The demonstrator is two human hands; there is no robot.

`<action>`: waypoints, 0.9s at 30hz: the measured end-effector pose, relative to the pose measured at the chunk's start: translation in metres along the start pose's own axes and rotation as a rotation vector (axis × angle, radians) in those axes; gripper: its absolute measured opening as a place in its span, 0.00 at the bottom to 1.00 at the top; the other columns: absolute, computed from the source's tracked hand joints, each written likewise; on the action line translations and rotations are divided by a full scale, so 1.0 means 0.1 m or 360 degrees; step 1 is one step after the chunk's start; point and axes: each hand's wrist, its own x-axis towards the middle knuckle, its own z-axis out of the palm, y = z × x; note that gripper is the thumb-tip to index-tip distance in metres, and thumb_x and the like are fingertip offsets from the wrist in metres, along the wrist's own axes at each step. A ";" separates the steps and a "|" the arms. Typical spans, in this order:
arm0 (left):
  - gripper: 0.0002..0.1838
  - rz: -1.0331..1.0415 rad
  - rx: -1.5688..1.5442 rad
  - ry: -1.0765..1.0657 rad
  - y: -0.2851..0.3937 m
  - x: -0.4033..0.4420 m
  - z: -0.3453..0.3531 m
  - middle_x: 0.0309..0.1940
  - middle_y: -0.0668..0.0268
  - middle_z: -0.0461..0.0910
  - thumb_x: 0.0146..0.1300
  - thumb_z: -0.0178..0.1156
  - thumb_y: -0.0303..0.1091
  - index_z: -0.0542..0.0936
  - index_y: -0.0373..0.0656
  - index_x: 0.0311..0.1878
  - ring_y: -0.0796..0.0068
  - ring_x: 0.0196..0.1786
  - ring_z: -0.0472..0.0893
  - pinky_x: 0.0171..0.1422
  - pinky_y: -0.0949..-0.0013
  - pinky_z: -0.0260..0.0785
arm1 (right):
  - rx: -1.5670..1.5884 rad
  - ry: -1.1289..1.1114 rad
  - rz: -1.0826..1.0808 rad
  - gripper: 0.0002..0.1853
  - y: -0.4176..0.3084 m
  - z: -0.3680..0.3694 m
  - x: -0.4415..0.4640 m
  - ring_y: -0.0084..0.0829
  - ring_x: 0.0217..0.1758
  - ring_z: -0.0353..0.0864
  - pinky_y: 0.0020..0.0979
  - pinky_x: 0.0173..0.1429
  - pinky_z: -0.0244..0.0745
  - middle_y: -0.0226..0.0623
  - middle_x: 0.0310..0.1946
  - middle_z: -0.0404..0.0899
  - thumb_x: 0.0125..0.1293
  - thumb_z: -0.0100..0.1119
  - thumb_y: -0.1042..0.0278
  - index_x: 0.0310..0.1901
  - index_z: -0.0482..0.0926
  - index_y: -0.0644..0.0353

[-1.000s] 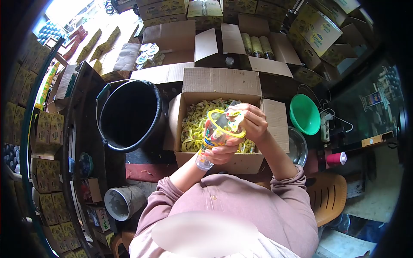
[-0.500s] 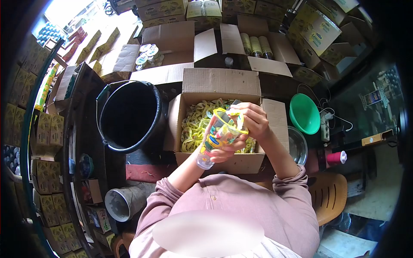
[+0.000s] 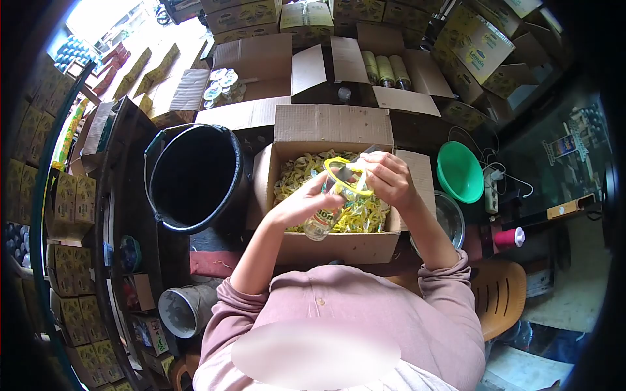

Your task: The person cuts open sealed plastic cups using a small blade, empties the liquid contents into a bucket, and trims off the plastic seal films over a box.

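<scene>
Stacked cartons (image 3: 244, 14) line the far side of a crowded, dark work surface (image 3: 417, 133). Nearer the person, the clear printed cup (image 3: 319, 225) is held over an open box (image 3: 339, 247), tilted, its base toward the lower left and its yellow rim (image 3: 358, 191) toward the upper right. The left hand (image 3: 301, 201) touches the cup from the left side, fingers reaching across its upper part; whether they grip it firmly, I cannot tell. The right hand (image 3: 389, 177) has its fingers bent and pinched on the rim, with a small dark piece (image 3: 372, 149) showing by the fingertips. Below the cup, yellow and clear strips (image 3: 358, 218) fill much of the box. Left of the box stands a black bucket (image 3: 194, 174); to its right are a green bowl (image 3: 461, 172) and, nearer the person, a round metal bowl (image 3: 451, 221), partly hidden by the right forearm. Farther right are a power strip (image 3: 491, 195) and a spool (image 3: 508, 237) of red thread. Beyond the box, one open carton has round-topped cups (image 3: 222, 85) by it, and another holds three yellow cylinders (image 3: 386, 72). A grey pail (image 3: 179, 313) lies tilted at the lower left, and an orange-brown chair (image 3: 501, 296) shows behind the person's right side.
</scene>
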 end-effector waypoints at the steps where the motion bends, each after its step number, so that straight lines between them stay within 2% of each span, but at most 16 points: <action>1: 0.30 0.0091 0.0137 0.0008 -0.03 0.00 0.02 0.42 0.67 0.71 0.51 0.62 0.38 0.64 0.40 0.56 0.80 0.42 0.71 0.48 0.75 0.66 | 0.0004 0.0008 0.0004 0.09 0.00 0.00 0.00 0.34 0.37 0.79 0.33 0.41 0.77 0.38 0.28 0.76 0.39 0.60 0.74 0.24 0.75 0.66; 2: 0.32 0.0181 0.0275 0.0015 -0.05 0.01 0.03 0.42 0.68 0.71 0.48 0.67 0.35 0.65 0.40 0.56 0.81 0.42 0.70 0.47 0.76 0.65 | 0.0017 0.0016 0.0005 0.08 -0.01 0.01 0.00 0.35 0.37 0.79 0.33 0.40 0.77 0.38 0.28 0.76 0.39 0.61 0.74 0.24 0.75 0.66; 5: 0.35 0.0213 0.0191 -0.0012 -0.08 0.06 0.06 0.41 0.70 0.71 0.44 0.71 0.35 0.66 0.40 0.55 0.82 0.41 0.70 0.46 0.77 0.65 | 0.0061 0.0042 0.0015 0.08 0.00 0.03 -0.02 0.35 0.36 0.80 0.34 0.40 0.78 0.38 0.27 0.76 0.39 0.61 0.75 0.24 0.74 0.67; 17: 0.26 0.0038 0.0010 -0.0283 -0.19 0.09 -0.05 0.36 0.71 0.75 0.45 0.68 0.33 0.71 0.41 0.49 0.84 0.39 0.72 0.46 0.78 0.66 | 0.0219 0.0130 0.0111 0.07 -0.07 0.08 -0.10 0.36 0.35 0.80 0.34 0.39 0.78 0.39 0.27 0.77 0.43 0.61 0.77 0.26 0.74 0.67; 20: 0.20 -0.0024 0.0043 -0.0337 -0.10 0.06 -0.02 0.30 0.69 0.75 0.45 0.65 0.31 0.72 0.41 0.43 0.83 0.33 0.73 0.39 0.78 0.66 | 0.0227 0.0134 0.0132 0.08 -0.10 0.09 -0.08 0.36 0.34 0.80 0.33 0.39 0.78 0.39 0.27 0.77 0.44 0.62 0.76 0.27 0.75 0.67; 26: 0.21 0.0040 -0.0170 -0.0538 -0.16 0.11 -0.03 0.24 0.65 0.74 0.45 0.63 0.37 0.71 0.38 0.42 0.80 0.26 0.73 0.30 0.78 0.66 | 0.0245 0.0195 0.0176 0.11 -0.13 0.15 -0.10 0.35 0.34 0.80 0.32 0.38 0.78 0.38 0.26 0.78 0.42 0.67 0.74 0.27 0.75 0.65; 27: 0.20 0.0040 -0.0261 -0.0569 -0.17 0.11 -0.04 0.26 0.66 0.75 0.46 0.63 0.35 0.72 0.38 0.42 0.81 0.28 0.74 0.32 0.78 0.67 | 0.0252 0.0214 0.0182 0.11 -0.14 0.16 -0.10 0.35 0.34 0.80 0.32 0.37 0.78 0.38 0.26 0.78 0.42 0.67 0.74 0.27 0.75 0.65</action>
